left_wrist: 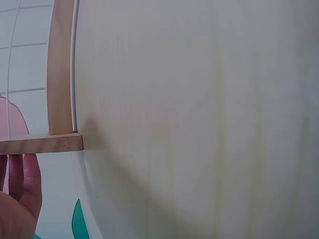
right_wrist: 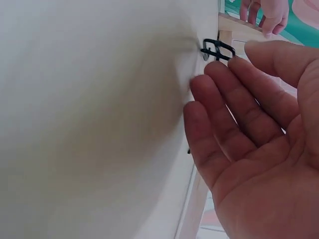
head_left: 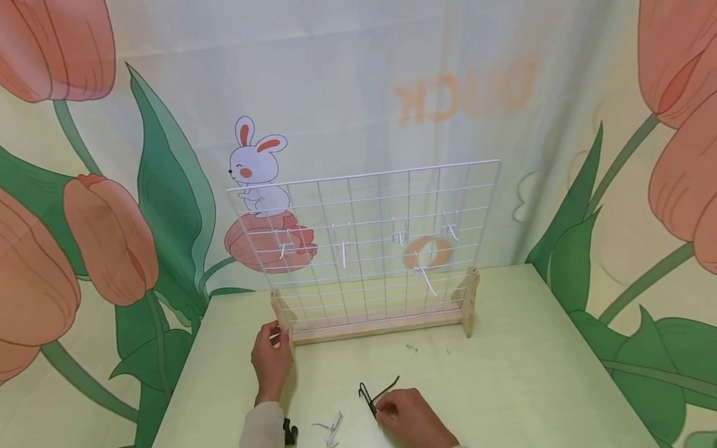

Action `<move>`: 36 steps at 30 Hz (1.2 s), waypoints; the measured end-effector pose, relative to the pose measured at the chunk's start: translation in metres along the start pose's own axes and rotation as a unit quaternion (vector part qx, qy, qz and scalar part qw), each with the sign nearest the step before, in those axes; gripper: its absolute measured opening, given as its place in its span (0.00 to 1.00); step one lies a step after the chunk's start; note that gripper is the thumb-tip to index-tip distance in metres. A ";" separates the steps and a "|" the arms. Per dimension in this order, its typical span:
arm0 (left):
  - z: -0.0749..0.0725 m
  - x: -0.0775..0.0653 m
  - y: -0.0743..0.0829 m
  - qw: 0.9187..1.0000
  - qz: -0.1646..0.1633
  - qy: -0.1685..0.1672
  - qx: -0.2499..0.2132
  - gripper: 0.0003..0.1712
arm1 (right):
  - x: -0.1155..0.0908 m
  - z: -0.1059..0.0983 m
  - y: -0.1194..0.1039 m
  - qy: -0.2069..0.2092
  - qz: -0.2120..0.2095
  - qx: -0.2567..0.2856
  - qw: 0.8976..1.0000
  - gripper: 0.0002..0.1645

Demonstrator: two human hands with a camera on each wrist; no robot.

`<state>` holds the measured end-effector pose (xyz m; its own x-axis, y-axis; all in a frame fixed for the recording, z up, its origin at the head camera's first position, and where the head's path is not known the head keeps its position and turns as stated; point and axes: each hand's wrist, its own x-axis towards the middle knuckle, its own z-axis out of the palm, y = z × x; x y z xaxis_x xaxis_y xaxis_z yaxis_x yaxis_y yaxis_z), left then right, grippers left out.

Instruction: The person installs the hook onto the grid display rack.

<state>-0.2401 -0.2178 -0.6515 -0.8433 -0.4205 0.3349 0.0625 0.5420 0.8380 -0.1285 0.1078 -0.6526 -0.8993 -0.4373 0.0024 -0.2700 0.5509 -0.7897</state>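
Note:
A white wire grid panel stands upright in a wooden stand. My left hand is beside the stand's left end. In the left wrist view, fingertips of my left hand rest against the outer face of the wooden end piece. Near the table's front, my right hand pinches a black wire hook between thumb and index finger. The right wrist view shows the black hook at those fingertips, with the other fingers of my right hand extended. Several white hooks hang on the grid.
White hooks lie on the table at the front, with a black object by my left sleeve. Small scraps lie before the stand. A printed curtain hangs behind and at both sides.

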 end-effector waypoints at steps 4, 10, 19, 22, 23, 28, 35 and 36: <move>0.000 0.001 -0.001 1.000 -0.002 -0.003 0.001 0.14 | 0.005 -0.008 -0.003 0.015 -0.014 -0.027 0.999 0.05; 0.000 0.002 0.001 1.000 -0.003 -0.003 0.004 0.14 | 0.023 -0.024 -0.001 0.052 -0.038 -0.105 0.992 0.06; 0.000 0.003 0.001 1.000 -0.007 -0.008 0.009 0.14 | 0.041 -0.027 0.011 0.021 -0.063 -0.129 0.989 0.07; 0.000 0.001 0.000 1.000 -0.009 -0.006 0.007 0.14 | 0.043 -0.023 0.014 0.011 -0.070 -0.146 0.987 0.07; 0.000 0.000 0.000 1.000 -0.010 -0.006 0.007 0.14 | 0.044 -0.022 0.015 0.007 -0.072 -0.149 0.986 0.07; 0.000 0.000 -0.002 1.000 -0.012 -0.009 0.010 0.14 | 0.044 -0.020 0.012 -0.007 -0.073 -0.156 0.985 0.06; 0.000 0.001 -0.001 1.000 -0.006 -0.003 0.007 0.14 | 0.045 -0.019 0.010 -0.016 -0.074 -0.178 0.981 0.05; 0.001 0.001 -0.001 1.000 -0.005 -0.003 0.007 0.14 | 0.044 -0.019 0.010 -0.016 -0.074 -0.181 0.981 0.05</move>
<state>-0.2416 -0.2184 -0.6518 -0.8469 -0.4217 0.3239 0.0469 0.5476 0.8354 -0.1777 0.1075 -0.6490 -0.8312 -0.5507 0.0768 -0.5065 0.6930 -0.5131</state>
